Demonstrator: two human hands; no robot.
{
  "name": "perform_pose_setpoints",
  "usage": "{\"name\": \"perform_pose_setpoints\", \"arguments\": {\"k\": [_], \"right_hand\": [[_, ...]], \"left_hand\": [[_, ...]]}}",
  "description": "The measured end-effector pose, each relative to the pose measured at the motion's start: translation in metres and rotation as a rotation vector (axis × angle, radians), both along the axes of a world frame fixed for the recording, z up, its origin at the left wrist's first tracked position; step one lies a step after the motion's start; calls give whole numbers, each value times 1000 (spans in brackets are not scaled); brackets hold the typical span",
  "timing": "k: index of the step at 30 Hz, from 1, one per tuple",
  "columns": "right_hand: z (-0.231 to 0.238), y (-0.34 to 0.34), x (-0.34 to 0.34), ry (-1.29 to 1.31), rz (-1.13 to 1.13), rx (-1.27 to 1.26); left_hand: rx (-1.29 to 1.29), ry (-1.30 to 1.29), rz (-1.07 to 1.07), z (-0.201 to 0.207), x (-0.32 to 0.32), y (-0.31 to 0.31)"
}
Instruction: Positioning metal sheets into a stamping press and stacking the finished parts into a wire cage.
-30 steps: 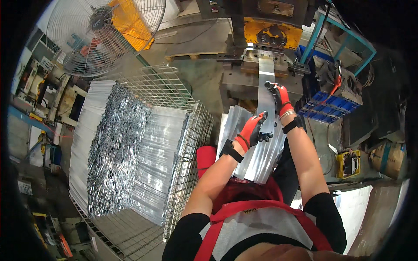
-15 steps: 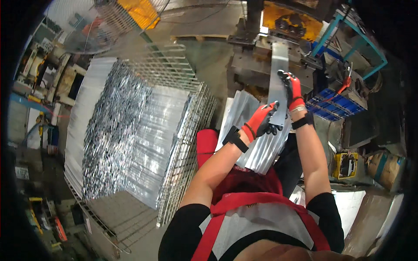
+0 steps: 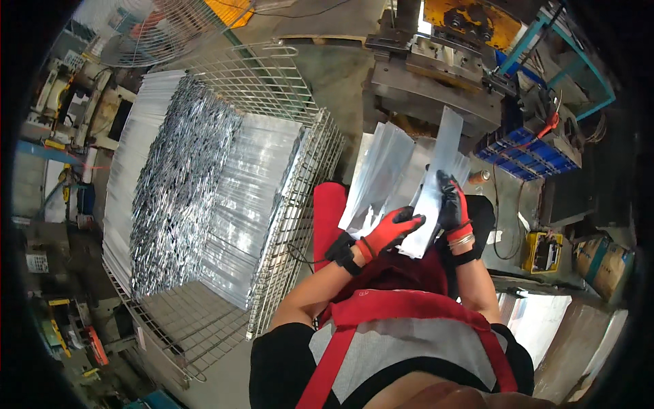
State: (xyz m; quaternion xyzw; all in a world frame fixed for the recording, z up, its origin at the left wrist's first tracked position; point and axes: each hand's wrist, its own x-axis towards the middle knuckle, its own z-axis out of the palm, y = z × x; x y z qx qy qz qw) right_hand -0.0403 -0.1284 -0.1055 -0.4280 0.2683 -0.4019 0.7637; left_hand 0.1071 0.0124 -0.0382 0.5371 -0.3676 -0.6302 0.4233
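My right hand (image 3: 451, 204), in a red and black glove, grips the right edge of a long flat metal strip (image 3: 447, 140). My left hand (image 3: 395, 229), gloved alike, is closed at the strip's lower left edge, its fingertips partly hidden. The strip slants away from me over my lap. Under it and to its left lies a fanned pile of similar metal strips (image 3: 383, 163), several of them overlapping. The strip's far end points toward the machine's press bed (image 3: 436, 92) and is apart from it.
At left stands a wire mesh cage (image 3: 296, 204) packed with stacked metal strips (image 3: 184, 184). A fan (image 3: 157, 34) is behind it. Right of the machine are blue crates (image 3: 521, 160) and a teal frame (image 3: 579, 75). A yellow box (image 3: 543, 252) and a can (image 3: 479, 177) sit at right.
Both hands have drawn back from the machine toward my body, bringing the metal strip down over the pile on my lap. The strip's far end has left the press bed.
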Motion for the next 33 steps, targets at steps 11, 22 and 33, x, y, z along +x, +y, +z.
{"name": "perform_pose_setpoints", "arguments": {"k": [11,22,33], "right_hand": [[34,18,25,-308,566,430],[4,5,-38,-98,167,212],[-17,10,-58,-46,81,170]], "left_hand": [[-3,497,-48,-43,9,30],[21,-1469,55,-48,30,25],[-49,-1380,-187,-62,-9,3]]}}
